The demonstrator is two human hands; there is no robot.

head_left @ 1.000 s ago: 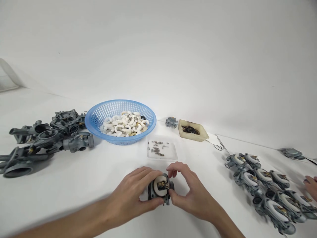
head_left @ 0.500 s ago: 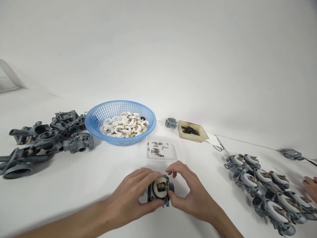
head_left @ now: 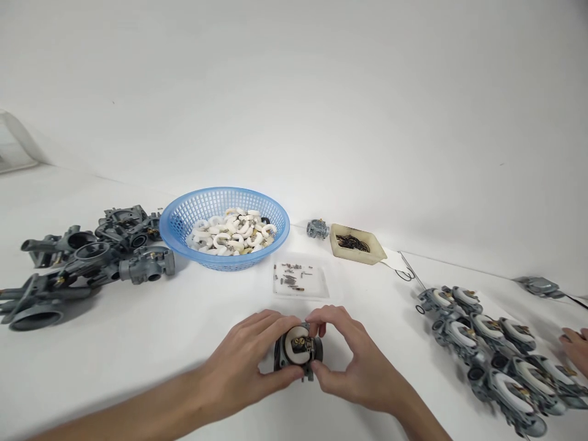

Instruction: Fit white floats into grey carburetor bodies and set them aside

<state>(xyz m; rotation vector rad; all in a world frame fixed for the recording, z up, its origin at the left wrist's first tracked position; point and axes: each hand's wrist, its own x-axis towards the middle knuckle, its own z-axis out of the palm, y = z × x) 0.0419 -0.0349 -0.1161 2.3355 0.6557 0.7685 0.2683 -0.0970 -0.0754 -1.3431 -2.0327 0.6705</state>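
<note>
A grey carburetor (head_left: 307,369) rests on the white table in front of me, its open bowl side facing up. Inside it lie a white C-shaped float (head_left: 291,346) and small brass parts. My left hand (head_left: 250,349) grips the carburetor from the left, thumb low and fingers along the top edge. On the right side, my right hand (head_left: 351,361) has its thumb and index finger curved around the body, both at its edge. Whether a tiny part sits between those fingertips cannot be made out. Beyond the hands, a clear tray (head_left: 316,285) holds several small pins and metal bits.
A blue basket (head_left: 168,229) of white floats stands behind. Grey carburetors (head_left: 92,254) are piled at left; several with floats (head_left: 489,343) stand at right. A cream tray (head_left: 358,257) holds black rings. Another person's hand (head_left: 576,349) shows at the right edge.
My right index finger has come down to the carburetor's upper right edge, and the thumb has shifted slightly lower. My left hand keeps its hold.
</note>
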